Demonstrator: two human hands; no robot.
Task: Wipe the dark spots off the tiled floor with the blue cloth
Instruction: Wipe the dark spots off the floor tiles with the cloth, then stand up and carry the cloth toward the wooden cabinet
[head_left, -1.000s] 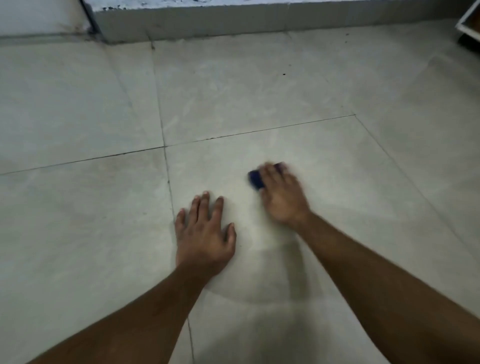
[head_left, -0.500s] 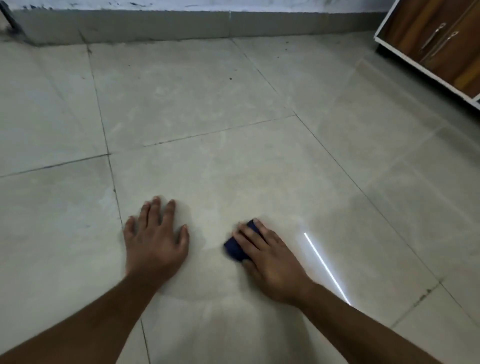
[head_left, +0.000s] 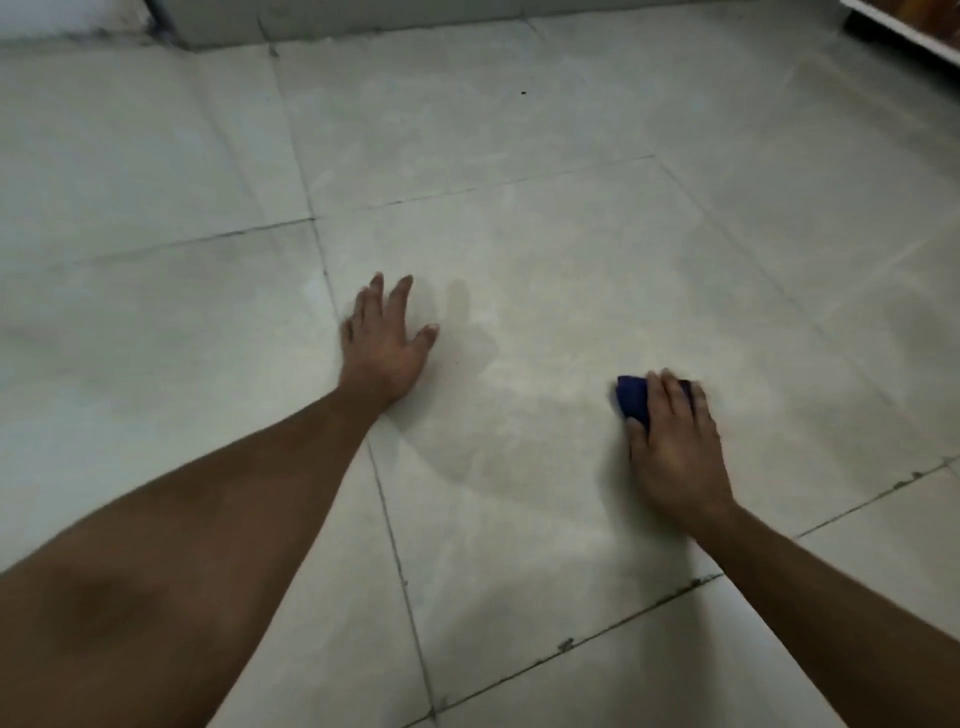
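Mid-wipe: right hand (head_left: 675, 447) pressed blue cloth (head_left: 632, 397) flat on tiled floor (head_left: 519, 234); left hand (head_left: 387, 340) spread, bracing. Next: dark spot (head_left: 523, 93) near far edge.

right hand (head_left: 675, 447) and blue cloth (head_left: 632, 397) slid rightward
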